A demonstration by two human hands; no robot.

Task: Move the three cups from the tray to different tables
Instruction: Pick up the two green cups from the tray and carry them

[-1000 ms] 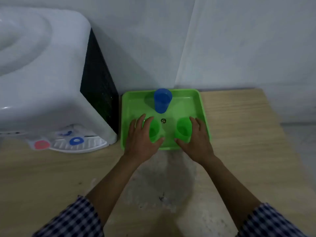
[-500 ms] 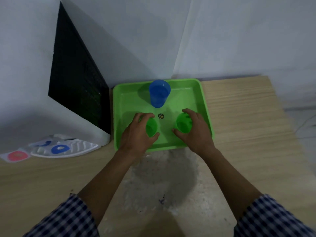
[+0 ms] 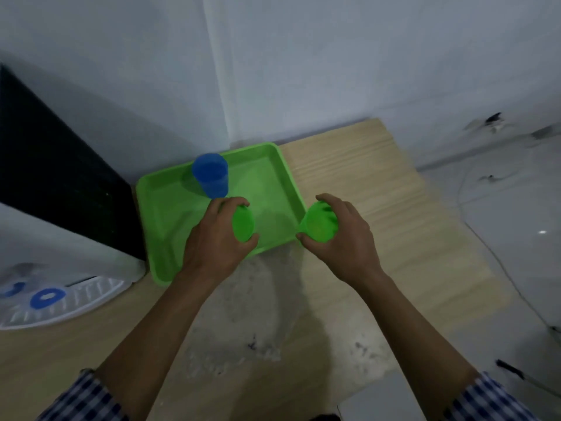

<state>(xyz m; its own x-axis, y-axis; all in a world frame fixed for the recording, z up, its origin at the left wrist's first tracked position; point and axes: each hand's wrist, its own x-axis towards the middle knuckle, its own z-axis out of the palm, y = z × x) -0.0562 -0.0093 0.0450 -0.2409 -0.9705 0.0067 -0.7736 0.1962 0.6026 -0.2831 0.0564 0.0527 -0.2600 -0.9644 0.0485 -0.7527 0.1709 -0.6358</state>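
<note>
Both green cups have risen off the tray floor since half a second ago, when each stood upright inside the tray with a hand wrapped round it. Now the left hand (image 3: pixel 217 238) holds the left green cup (image 3: pixel 243 223) tipped on its side above the near part of the green tray (image 3: pixel 161 226), its fingers (image 3: pixel 230 203) curled tightly round the cup wall. The right hand (image 3: pixel 340 235) has carried the right green cup (image 3: pixel 318 221) out to the tray's near right corner, where it hangs over the rim and the bench (image 3: pixel 394 214) beside it, also tilted, with the fingers (image 3: pixel 331 202) closed over its top and the thumb underneath. Whether either cup still touches the tray cannot be told.

One blue cup (image 3: pixel 211 175) stands upright in the far left part of the tray, well apart from both hands. The tray sits at the far edge of the bench, against the wall, with a white water dispenser (image 3: pixel 45 287) just beside its left rim; the dispenser's dark side panel faces the tray. A pale, worn patch marks the bench surface between the forearms. Checked sleeves (image 3: pixel 82 399) show at the near edge on both arms.
</note>
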